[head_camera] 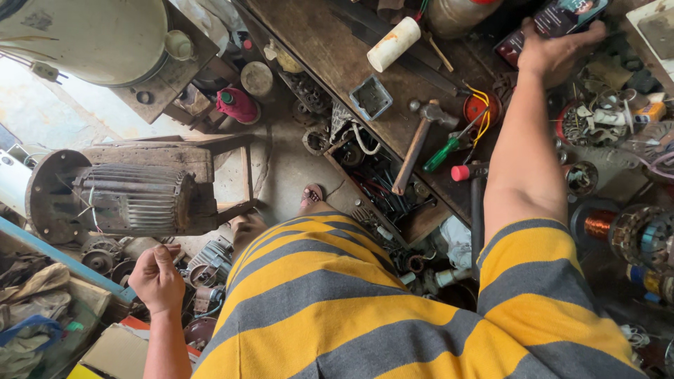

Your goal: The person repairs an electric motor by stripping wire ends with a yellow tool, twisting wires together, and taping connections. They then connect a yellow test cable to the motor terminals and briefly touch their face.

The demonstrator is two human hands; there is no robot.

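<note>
Looking down past a yellow-and-grey striped shirt point(337, 309) that blocked much of the lower workbench point(330, 49), the view cut off the phone's top edge. Right hand point(558, 52) rested on that dark flat phone point(554, 17) at the bench's far side, fingers curled over its lower end; whether they truly gripped it was unclear. Left hand point(156, 279) hung loosely clenched, holding nothing, beside a ribbed electric motor point(126, 196) on the floor. A hammer point(420, 140) and green-handled screwdriver point(449, 146) lay near the forearm. Clutter crowded the bench edge; bare wood showed left of the hammer.
</note>
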